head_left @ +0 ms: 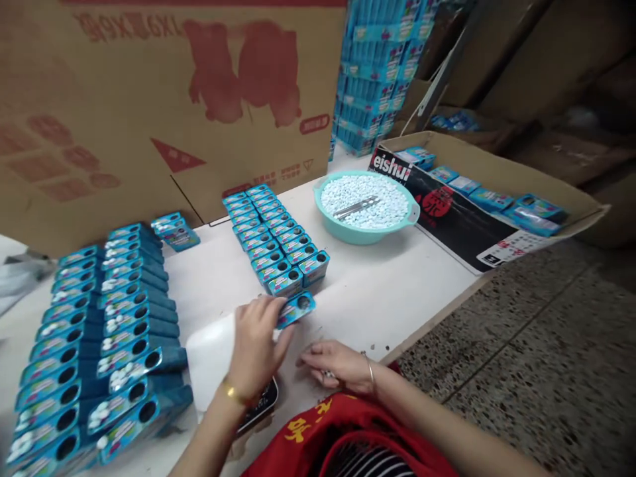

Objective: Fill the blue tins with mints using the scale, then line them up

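Note:
My left hand is closed around a small blue printed box with a dark round hole in its top. The box is just in front of two rows of similar blue boxes. Beneath my left hand is a white flat-topped device with a black front panel, which looks like a small scale. Low over the table, my right hand has its fingers curled together. Small whitish bits show at its fingers, but I cannot make out exactly what they are.
A turquoise bowl of white tablets holds metal tweezers. More blue boxes, some topped with tablets, fill the left side. A large carton stands behind. Stacked blue trays and an open carton are at the right.

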A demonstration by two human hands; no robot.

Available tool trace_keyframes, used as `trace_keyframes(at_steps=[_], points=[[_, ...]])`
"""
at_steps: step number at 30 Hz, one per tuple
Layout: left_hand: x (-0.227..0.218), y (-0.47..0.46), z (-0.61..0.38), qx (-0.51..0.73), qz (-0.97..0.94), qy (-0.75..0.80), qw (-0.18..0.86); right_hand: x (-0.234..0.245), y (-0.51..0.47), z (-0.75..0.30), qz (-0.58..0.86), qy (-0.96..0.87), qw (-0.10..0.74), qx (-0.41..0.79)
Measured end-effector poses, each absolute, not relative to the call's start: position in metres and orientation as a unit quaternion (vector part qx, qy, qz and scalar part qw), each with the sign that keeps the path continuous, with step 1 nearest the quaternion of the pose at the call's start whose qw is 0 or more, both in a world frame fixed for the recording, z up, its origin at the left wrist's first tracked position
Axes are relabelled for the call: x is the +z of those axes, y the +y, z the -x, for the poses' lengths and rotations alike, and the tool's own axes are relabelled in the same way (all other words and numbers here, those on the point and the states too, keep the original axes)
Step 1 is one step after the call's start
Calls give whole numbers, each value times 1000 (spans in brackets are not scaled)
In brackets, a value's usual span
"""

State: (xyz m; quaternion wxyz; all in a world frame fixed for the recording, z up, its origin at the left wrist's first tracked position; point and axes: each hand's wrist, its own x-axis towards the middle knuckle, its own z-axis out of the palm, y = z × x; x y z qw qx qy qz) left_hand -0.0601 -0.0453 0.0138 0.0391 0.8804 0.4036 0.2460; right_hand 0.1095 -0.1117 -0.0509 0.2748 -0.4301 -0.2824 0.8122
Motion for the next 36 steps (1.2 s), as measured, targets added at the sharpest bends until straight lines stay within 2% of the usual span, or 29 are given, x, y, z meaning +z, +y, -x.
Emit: trace_keyframes(at_steps=[5, 9, 13, 17, 22, 30, 36], points=[[-9, -16, -19, 166, -891, 422, 21, -61, -128, -121, 441, -259, 324, 796], [-19, 2, -21, 166, -891, 421, -11, -63, -128, -121, 431, -244, 338, 800], [-8, 58, 33, 217, -864, 451, -48, -73, -128, -121, 412, -232, 330, 817], [17, 144, 121, 156, -747, 634, -125, -93, -131, -119, 418, -203, 326, 824], [34, 195, 190, 86, -738, 654, -143, -107, -127, -119, 435, -146, 349, 817], [52, 180, 187, -4, -818, 560, -136, -75, -116, -118, 380, -58, 404, 830], [88, 55, 162, -124, -855, 491, -111, -70, -119, -117, 400, -92, 367, 835]])
